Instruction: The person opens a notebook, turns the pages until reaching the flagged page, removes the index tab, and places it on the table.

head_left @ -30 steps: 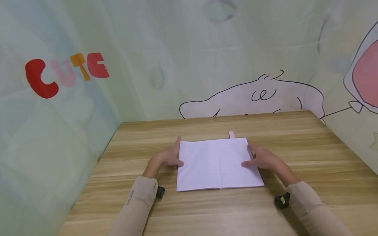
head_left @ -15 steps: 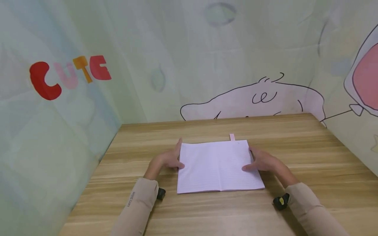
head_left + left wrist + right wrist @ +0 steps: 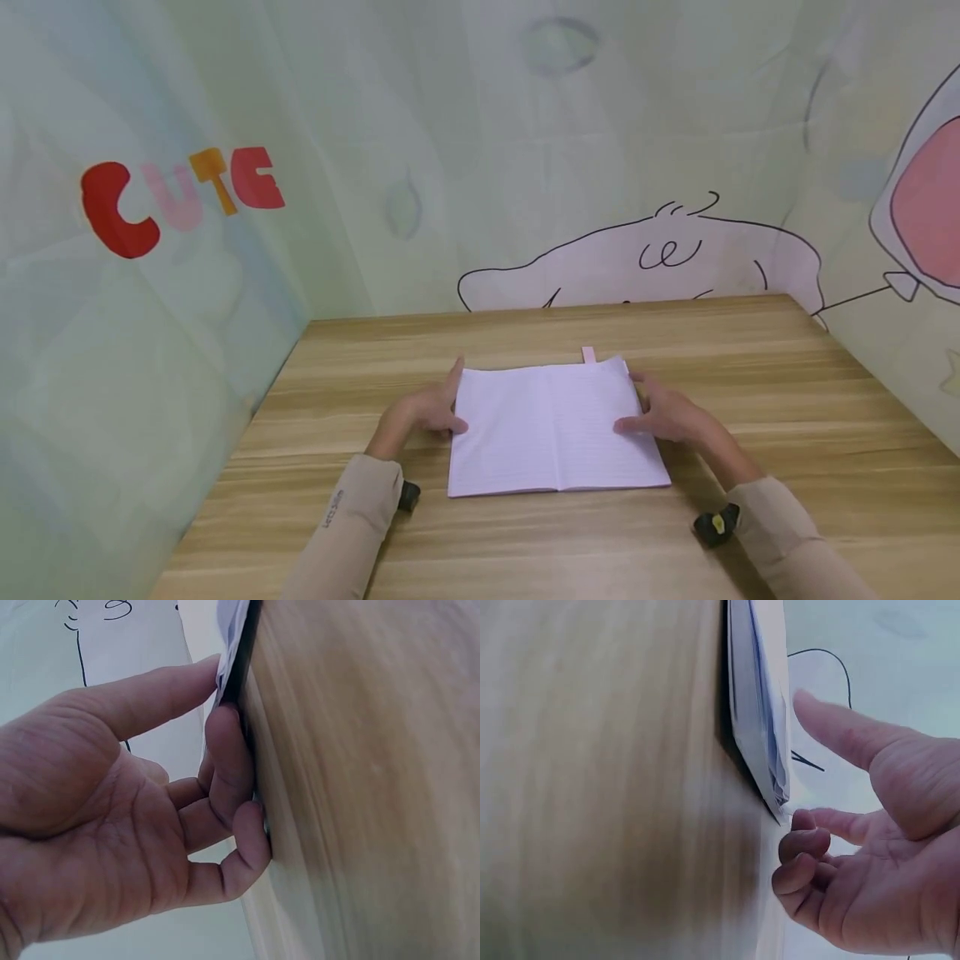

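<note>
An open notebook point(image 3: 510, 429) with lined white pages lies on the wooden table, a pink tab point(image 3: 588, 355) sticking out past its far edge. At its left edge my left hand point(image 3: 431, 407) pinches the cover and pages, thumb on top and fingers curled beneath, as the left wrist view shows. My right hand point(image 3: 667, 412) is at the right edge, its thumb held over the right page and apart from it. In the right wrist view its fingers point(image 3: 802, 859) are loosely bent beside the notebook's corner, by the page edges. The right page's far corner curls up slightly.
The wooden table point(image 3: 360, 342) extends around the notebook on all sides. A printed fabric backdrop point(image 3: 375, 167) with a cartoon figure and colourful letters stands along the back and sides. A dark wrist device point(image 3: 716, 525) sits at the right sleeve.
The far right corner of the right page has lifted and curled since half a second ago, beside my right fingers. My left hand keeps its place on the notebook. The head view has shifted slightly.
</note>
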Motion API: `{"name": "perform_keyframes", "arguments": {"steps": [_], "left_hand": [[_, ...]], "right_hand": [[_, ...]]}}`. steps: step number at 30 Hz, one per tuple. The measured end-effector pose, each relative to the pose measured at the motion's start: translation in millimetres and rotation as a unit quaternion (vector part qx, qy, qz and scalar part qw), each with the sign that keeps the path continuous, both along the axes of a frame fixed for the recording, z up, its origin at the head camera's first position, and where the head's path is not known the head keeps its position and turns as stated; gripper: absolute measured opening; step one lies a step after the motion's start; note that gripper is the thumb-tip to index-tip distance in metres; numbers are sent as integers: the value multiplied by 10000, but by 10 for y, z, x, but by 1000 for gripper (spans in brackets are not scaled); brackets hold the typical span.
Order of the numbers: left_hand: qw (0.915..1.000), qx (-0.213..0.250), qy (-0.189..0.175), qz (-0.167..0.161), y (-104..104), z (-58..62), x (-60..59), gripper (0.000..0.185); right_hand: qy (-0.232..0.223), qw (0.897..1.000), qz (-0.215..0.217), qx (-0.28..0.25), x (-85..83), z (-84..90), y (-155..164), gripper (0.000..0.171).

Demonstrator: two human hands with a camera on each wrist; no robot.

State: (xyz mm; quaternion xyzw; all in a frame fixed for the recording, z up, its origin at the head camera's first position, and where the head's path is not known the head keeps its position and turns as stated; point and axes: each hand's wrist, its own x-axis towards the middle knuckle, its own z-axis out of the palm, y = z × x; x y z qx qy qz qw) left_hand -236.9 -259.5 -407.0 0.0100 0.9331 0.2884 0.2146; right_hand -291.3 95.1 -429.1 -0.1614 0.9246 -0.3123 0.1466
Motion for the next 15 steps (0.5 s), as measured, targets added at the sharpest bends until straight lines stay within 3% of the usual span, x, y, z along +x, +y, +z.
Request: {"name": "perform_keyframes", "arguments": {"steps": [3, 8, 15], "left_hand": [[10000, 2, -5, 26, -9, -4, -2, 107], [10000, -14, 14, 15, -15, -24, -2, 107], [10000, -51, 49, 25, -13, -37, 7, 106]], "right_hand": [[105, 9996, -173, -200, -16, 25, -20, 71], [672, 9956, -578, -298, -55, 26, -22, 29], [539, 9937, -971, -150, -67, 10, -46, 26]]}}
